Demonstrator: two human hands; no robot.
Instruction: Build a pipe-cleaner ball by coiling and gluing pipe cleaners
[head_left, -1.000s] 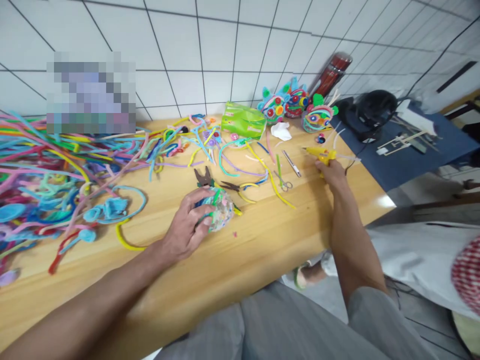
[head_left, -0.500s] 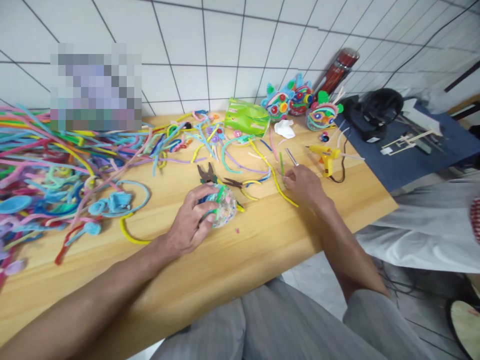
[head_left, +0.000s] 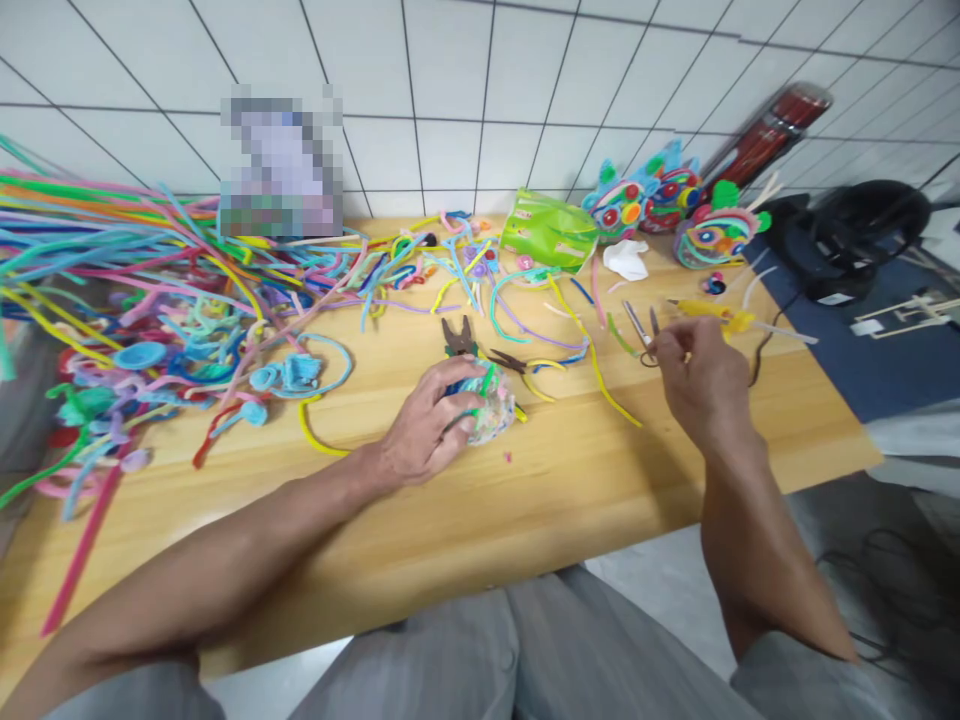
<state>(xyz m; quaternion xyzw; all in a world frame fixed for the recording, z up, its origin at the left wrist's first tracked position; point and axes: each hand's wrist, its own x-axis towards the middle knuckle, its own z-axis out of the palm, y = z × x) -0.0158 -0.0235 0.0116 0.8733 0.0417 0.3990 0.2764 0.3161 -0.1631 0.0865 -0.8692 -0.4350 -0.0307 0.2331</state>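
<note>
At the middle of the frame, the left hand (head_left: 424, 420) curls its fingers around a see-through ball (head_left: 493, 408) with a green strip on it, on the worktop (head_left: 555, 500), just below the pliers (head_left: 460, 340). Right of centre, the right hand (head_left: 703, 385) pinches the scissors (head_left: 649, 358), whose long axis seems to run up the frame, though blur makes this uncertain. The ball lies left of the scissors and slightly lower, well apart from the right hand, so the left is nearer.
</note>
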